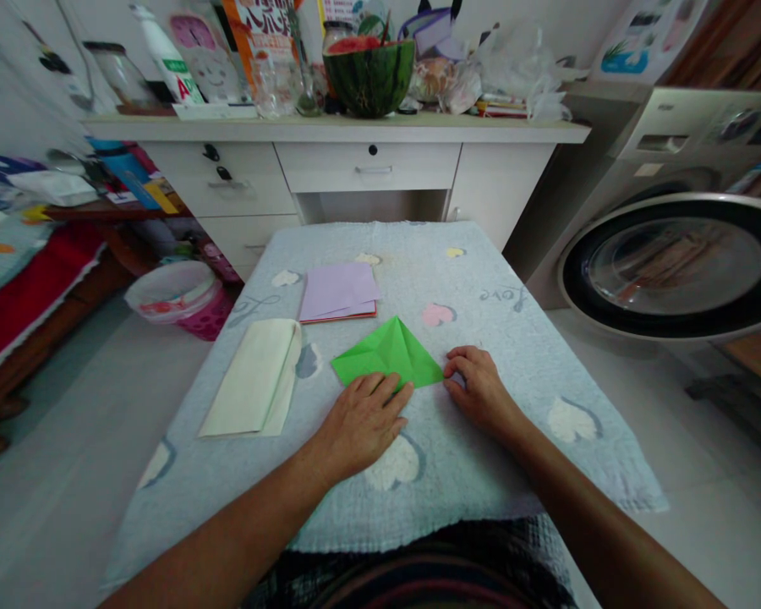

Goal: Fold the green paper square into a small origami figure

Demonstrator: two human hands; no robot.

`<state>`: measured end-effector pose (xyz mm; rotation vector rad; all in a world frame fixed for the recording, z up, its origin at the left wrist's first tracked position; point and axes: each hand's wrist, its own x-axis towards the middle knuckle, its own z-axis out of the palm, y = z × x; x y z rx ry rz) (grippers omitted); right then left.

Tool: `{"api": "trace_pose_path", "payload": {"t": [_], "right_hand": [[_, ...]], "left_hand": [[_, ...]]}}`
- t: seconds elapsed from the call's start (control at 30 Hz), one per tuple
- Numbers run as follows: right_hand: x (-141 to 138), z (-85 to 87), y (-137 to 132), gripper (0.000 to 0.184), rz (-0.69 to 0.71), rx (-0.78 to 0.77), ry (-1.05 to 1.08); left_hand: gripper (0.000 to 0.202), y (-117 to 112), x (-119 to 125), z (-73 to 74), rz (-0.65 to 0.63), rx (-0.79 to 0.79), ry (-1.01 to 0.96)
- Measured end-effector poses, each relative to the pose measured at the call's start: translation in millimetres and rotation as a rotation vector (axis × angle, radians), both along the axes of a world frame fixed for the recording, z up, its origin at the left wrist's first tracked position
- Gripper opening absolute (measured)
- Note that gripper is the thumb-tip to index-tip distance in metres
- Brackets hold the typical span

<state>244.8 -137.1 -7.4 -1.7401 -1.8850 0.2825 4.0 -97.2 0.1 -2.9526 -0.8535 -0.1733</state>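
A green sheet of origami paper (390, 351), folded into a triangle with creases running to its top point, lies on the cloth-covered table. My left hand (371, 419) rests palm down over its lower edge, fingers stretched out and pressing on the paper, so part of that edge is hidden. At the paper's right corner, my right hand (479, 385) has its fingers curled, with thumb and forefinger closed on the tip. Just beyond the green paper is a stack of coloured paper (339, 289), lilac on top with red showing beneath. A folded cream sheet (254, 376) lies to the left.
The table wears a pale blue cloth (526, 448) with hearts. Behind it, a white counter (374, 128) bears half a watermelon (369, 80), jars and bags. A washing machine (672, 211) with its door swung open stands at right, a pink bin (181, 296) at left.
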Motion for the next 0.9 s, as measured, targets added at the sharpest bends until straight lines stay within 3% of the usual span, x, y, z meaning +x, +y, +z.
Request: {"api": "trace_pose_path", "payload": {"t": [0.47, 0.9], "right_hand": [[-1.1, 6.6, 12.4, 0.007, -0.045, -0.119, -0.092], [-12.2, 8.7, 8.2, 0.005, -0.099, -0.065, -0.201]], "left_hand": [[0.043, 3.3, -0.9, -5.5, -0.063, -0.017, -0.027], [0.043, 3.5, -0.3, -5.4, -0.070, -0.016, -0.047]]}}
